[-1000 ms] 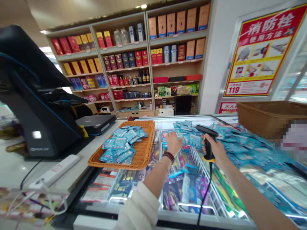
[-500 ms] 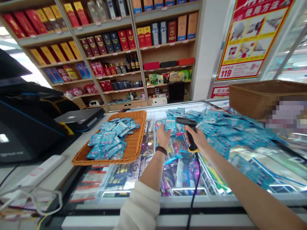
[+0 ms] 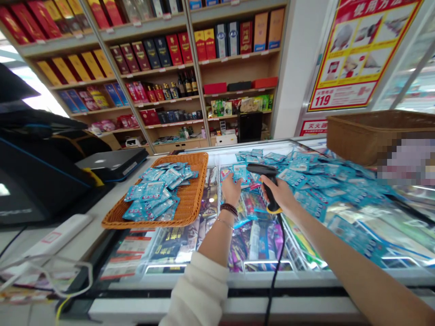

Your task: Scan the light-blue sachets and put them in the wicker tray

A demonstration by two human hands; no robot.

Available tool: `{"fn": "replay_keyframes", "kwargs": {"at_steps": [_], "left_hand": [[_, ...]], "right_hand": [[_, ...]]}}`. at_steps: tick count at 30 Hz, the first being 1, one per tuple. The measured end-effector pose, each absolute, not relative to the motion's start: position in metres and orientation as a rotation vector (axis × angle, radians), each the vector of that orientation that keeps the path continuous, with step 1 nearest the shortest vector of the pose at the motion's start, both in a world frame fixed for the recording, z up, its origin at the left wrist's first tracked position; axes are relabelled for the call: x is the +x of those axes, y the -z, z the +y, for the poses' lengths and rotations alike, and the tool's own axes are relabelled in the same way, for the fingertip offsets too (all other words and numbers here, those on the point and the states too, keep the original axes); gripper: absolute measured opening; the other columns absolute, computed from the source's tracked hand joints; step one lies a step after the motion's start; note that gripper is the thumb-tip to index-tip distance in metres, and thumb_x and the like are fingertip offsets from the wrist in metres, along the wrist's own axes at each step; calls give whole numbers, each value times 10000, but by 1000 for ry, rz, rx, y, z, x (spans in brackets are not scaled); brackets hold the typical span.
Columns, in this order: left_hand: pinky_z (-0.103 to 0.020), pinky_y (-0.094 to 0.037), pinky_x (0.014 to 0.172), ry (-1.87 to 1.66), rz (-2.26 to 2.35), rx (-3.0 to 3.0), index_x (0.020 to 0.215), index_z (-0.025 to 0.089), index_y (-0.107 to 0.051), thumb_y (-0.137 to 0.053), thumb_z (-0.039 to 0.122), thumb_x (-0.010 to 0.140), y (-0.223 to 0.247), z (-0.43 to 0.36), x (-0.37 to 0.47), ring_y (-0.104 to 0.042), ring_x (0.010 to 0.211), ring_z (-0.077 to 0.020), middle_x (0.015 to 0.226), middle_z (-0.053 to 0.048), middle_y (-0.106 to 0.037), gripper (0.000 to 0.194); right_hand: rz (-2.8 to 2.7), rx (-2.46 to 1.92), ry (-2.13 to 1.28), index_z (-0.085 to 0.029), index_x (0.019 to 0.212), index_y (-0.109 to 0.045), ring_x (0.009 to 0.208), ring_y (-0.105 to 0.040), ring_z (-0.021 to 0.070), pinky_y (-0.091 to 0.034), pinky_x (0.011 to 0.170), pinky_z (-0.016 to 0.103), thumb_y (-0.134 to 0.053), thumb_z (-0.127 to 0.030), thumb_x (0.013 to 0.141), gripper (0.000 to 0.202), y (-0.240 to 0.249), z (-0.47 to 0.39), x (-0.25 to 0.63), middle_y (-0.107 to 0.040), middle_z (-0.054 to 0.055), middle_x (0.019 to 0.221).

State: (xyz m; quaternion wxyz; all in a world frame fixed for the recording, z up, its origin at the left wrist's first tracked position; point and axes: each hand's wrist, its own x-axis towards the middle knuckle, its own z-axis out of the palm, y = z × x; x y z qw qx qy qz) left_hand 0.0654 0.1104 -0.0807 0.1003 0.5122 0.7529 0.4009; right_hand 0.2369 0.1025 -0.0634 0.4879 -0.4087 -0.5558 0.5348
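My left hand (image 3: 231, 189) grips a blue packet (image 3: 240, 173) near the middle of the freezer's glass top. My right hand (image 3: 277, 194) is wrapped round the handle of a black barcode scanner (image 3: 263, 171), whose head points left toward that packet. A black cable hangs from the scanner's yellow-edged base. Left of my left hand, an orange wicker basket (image 3: 192, 199) holds a heap of blue packets (image 3: 154, 192). Many more blue packets (image 3: 316, 181) lie spread over the glass to the right of the scanner.
A brown basket (image 3: 360, 138) stands at the back right. On the left are a black machine (image 3: 41, 181), a flat dark device (image 3: 112, 163) and a white power strip (image 3: 50, 242) with cables. Shelves of boxes and bottles rise behind the freezer (image 3: 190, 287).
The camera view has shifted slightly. Both hands keep nearly the same places, with the scanner still beside the packet at my left hand.
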Motion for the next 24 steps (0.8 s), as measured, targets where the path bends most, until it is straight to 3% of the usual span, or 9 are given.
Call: {"fn": "replay_keyframes", "kwargs": {"at_steps": [7, 18, 24], "left_hand": [[-352, -495, 906, -1321, 2135, 1463, 1191, 141, -724, -778, 241, 913, 82, 112, 66, -728, 1046, -290, 1005, -122, -778, 300], [-372, -483, 948, -1385, 2064, 1427, 1194, 143, -723, -763, 231, 896, 89, 116, 64, -715, 1096, -313, 1030, -130, -777, 313], [-382, -508, 918, -1350, 2062, 1467, 1185, 160, -725, -734, 262, 909, 91, 117, 63, -721, 1045, -307, 1009, -130, -773, 294]], "right_hand": [[-1501, -990, -1264, -237, 617, -565, 357, -494, 123, -370, 382, 257, -745, -726, 765, 541, 59, 96, 235, -550, -11, 448], [-1528, -1004, -1245, -229, 620, -571, 351, -489, 115, -380, 375, 243, -728, -721, 784, 542, 55, 92, 235, -555, -1, 434], [-1460, -996, -1320, -221, 620, -577, 355, -499, 113, -388, 364, 239, -792, -736, 714, 566, 54, 91, 232, -551, -11, 448]]}}
